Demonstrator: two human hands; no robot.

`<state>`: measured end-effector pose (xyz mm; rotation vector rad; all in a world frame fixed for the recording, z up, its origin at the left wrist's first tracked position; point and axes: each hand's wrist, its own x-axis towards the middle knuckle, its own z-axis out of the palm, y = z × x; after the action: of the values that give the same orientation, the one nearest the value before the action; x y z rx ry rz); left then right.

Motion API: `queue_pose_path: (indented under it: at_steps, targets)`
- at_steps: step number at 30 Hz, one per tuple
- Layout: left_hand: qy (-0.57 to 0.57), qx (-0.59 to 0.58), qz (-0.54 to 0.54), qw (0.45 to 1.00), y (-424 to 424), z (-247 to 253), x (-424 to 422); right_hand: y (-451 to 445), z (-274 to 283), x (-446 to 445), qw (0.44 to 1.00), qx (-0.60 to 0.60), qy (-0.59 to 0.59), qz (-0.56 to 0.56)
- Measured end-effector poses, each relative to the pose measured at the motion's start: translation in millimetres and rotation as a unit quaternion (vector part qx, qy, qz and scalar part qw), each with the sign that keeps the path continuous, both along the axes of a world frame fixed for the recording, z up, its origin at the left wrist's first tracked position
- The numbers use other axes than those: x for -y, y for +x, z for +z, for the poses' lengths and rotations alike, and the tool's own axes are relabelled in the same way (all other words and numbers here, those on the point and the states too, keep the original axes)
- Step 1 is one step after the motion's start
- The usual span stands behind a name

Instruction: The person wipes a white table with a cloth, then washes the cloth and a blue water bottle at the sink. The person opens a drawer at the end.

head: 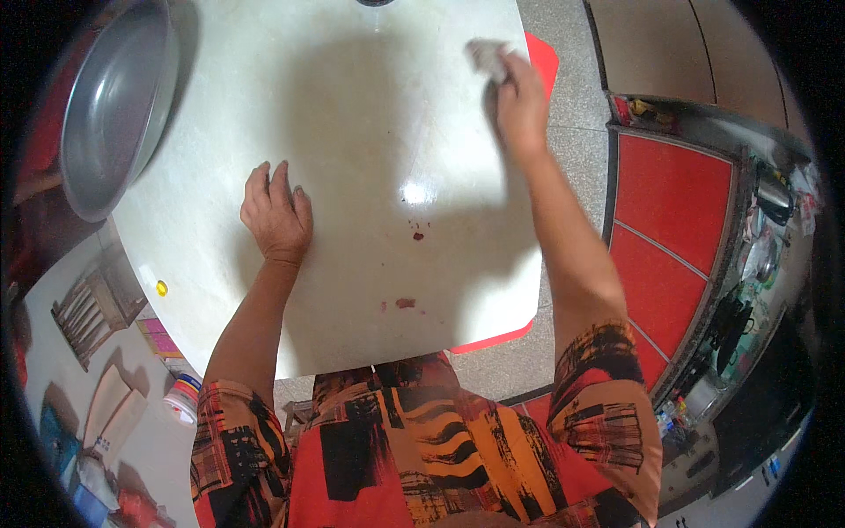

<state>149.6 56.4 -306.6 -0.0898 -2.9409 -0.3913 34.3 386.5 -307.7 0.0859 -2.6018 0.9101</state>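
Note:
My left hand (277,214) rests palm down on the pale tabletop (343,264), holding nothing, its fingers a little apart. A crumpled whitish cloth (487,59) is gripped in my right hand (525,109), low over the table near its right edge. The cloth is blurred. Two small dark red smears mark the surface between me and the table's middle: an upper spot (418,235) and a lower spot (405,303). Neither hand touches them.
A large grey basin (112,112) is tilted at the table's left edge. A yellow cap (162,288) lies nearer me. Red seats (542,66) jut from under the right edge. Further right stand red cabinet doors (667,204) below a cluttered counter (759,257). A wooden stool (99,303) is on the left.

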Motion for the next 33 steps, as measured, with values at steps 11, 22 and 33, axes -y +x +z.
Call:
queue_pose_path:
  at_steps: [11,22,33]
  targets:
    - [-0.005,0.067,0.037,0.997,0.9,-0.9,0.7,11.6,-28.6,32.2,0.978,-0.076,0.098,0.167]
    - [0.008,0.04,0.031,0.999,5.9,-5.3,3.9,-2.0,-34.9,105.7,0.973,0.005,0.053,0.224]
    - [0.021,0.033,0.017,0.999,-2.9,-3.9,3.9,-38.7,-18.7,5.7,0.981,-0.061,0.176,0.058]
